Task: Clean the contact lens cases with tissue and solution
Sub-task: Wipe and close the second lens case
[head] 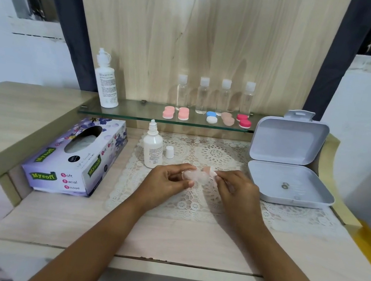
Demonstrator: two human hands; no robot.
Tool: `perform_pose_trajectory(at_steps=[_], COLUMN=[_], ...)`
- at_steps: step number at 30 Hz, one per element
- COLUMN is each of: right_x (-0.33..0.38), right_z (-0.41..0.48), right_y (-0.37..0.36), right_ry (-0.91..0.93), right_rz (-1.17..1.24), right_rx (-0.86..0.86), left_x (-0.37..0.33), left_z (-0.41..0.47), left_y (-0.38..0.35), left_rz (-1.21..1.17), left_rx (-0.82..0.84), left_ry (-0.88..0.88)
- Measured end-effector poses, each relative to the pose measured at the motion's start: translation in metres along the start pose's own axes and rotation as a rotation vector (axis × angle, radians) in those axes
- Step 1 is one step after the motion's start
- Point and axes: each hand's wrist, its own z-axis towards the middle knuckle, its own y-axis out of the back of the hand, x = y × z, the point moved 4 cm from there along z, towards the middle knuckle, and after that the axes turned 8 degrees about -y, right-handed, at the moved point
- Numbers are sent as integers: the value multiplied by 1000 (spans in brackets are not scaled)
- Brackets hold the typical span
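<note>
Both hands are up over the lace mat (215, 155) in the middle of the tabletop (166, 237), working on one pale see-through lens case (192, 176). The left hand (169, 181) has its fingers and thumb curled round the case's left end. The right hand (235, 187) pinches a pinkish piece (207, 170) at the case's right end. It looks like a lid to me, but it's too blurry to rule out a scrap of tissue. My guess is this is the opening or wiping stage for this case. If so, keep the left grip firm on the body and let only the right fingers twist, so the case doesn't flip and spill. Hold it low over the mat too, because a dropped lid could roll off. The small solution bottle (152, 147) stands uncapped just beyond the left hand with its cap (169, 151) beside it, so watch that wrist. The tissue box (74, 158) is near on the left, easy to reach for a fresh sheet, and I'd grab one before adding drops. More cases (211, 117) wait in a row on the glass shelf (136, 112), so there's plenty left to do. An open grey box (288, 178) sits to the right.
</note>
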Motion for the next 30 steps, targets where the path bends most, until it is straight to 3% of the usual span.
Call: perform_pose_trajectory(at_steps=[4,12,20,30], right_x=[0,-3,3,4], right_z=[0,0,-1,0], right_y=[-9,-15,-11,-15], right_ry=[-180,-258,-159,-29], right_rz=[139,177,159,43], right_rx=[145,203,173,192], left_x=[0,2,-3,-1], left_z=[1,4,3,4], left_y=[0,-2,-2,-1], left_rz=[14,1,190,155], left_rx=[19,56,30,38], left_ry=[-17,-26,-112,-84])
